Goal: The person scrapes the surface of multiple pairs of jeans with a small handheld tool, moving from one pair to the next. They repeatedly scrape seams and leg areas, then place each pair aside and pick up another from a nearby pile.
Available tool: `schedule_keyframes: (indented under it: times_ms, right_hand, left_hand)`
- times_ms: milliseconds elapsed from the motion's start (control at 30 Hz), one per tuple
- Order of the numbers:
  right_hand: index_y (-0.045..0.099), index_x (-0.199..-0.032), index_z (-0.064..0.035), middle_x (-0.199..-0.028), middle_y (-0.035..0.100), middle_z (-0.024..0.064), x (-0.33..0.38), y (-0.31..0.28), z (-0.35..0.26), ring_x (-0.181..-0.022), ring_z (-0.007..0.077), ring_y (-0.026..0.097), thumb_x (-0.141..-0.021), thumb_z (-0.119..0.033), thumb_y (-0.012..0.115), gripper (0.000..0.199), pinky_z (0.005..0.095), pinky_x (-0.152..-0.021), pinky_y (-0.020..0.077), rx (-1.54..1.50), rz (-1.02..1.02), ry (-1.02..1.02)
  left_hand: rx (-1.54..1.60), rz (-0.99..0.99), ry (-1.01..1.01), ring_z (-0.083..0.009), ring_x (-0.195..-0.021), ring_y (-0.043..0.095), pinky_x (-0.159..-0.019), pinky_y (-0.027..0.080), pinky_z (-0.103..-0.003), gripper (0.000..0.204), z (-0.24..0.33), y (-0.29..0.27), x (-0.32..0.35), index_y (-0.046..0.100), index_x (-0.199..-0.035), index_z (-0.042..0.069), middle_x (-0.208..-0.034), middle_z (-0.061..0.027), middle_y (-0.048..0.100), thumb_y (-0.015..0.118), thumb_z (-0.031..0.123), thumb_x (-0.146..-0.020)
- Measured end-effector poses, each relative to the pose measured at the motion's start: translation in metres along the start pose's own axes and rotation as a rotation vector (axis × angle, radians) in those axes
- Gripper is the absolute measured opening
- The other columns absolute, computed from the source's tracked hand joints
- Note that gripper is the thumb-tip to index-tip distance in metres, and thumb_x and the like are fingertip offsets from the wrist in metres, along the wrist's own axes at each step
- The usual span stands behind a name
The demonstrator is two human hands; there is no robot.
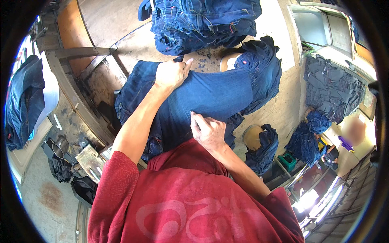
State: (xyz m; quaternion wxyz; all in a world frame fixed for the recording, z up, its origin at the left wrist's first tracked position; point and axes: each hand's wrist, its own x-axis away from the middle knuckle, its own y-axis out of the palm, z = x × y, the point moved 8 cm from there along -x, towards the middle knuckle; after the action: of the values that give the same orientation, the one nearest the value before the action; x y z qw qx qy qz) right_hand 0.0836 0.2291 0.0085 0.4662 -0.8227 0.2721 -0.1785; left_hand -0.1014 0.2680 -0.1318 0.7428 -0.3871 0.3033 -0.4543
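Observation:
A pair of dark blue jeans (214, 91) lies spread before me, one leg stretched smooth across from left to right. My left hand (172, 75) is closed over the far edge of that leg, its fingertips folded out of sight and its thumb reaching to the right. Lower down, my right hand (208, 131) rests on the near part of the denim. Its fingers are curled into a pinch, and whatever they hold is too small or hidden to make out.
A tall pile of jeans (206, 24) stands beyond the leg. A pale rounded form (229, 61) shows under the denim. Dark garments (332, 87) are stacked on the right. A round stool-like top (253, 137) carries more denim. Jeans (26, 101) hang at far left, above a metal cup (60, 146).

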Motion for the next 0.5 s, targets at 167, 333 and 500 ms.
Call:
schedule_keyframes:
  times_ms: [167, 333, 500]
  right_hand:
    - [0.076, -0.106, -0.0126, -0.067, 0.072, 0.0078, -0.001, -0.001, 0.004, -0.055, 0.0261, 0.072, -0.097, -0.016, 0.079, 0.010, 0.0395, -0.053, 0.0568, 0.041, -0.126, 0.067]
    - [0.068, -0.119, -0.0071, -0.087, 0.079, 0.0092, -0.001, -0.028, 0.030, -0.075, 0.0288, 0.079, -0.104, -0.012, 0.072, 0.016, 0.0415, -0.067, 0.0612, -0.234, -0.022, 0.221]
    - [0.070, -0.118, -0.0089, -0.097, 0.069, 0.0091, 0.004, -0.011, 0.032, -0.090, 0.0300, 0.065, -0.090, -0.029, 0.089, 0.040, 0.0435, -0.083, 0.0514, -0.095, 0.065, 0.064]
  left_hand:
    - [-0.022, 0.075, 0.052, -0.0352, -0.048, 0.068, -0.048, 0.055, -0.045, 0.059, 0.006, -0.008, -0.003, 0.069, -0.056, 0.010, -0.052, -0.0183, 0.063, 0.072, 0.045, -0.104]
    - [0.103, -0.023, -0.118, -0.0425, -0.078, 0.073, -0.072, 0.057, -0.048, 0.049, 0.020, -0.075, 0.002, 0.069, -0.093, 0.005, -0.084, -0.0186, 0.072, 0.076, 0.052, -0.099]
    - [0.006, 0.157, 0.023, -0.0318, -0.098, 0.063, -0.088, 0.049, -0.046, 0.036, 0.087, -0.170, 0.115, 0.073, -0.097, 0.013, -0.100, -0.0059, 0.067, 0.095, 0.034, -0.077]
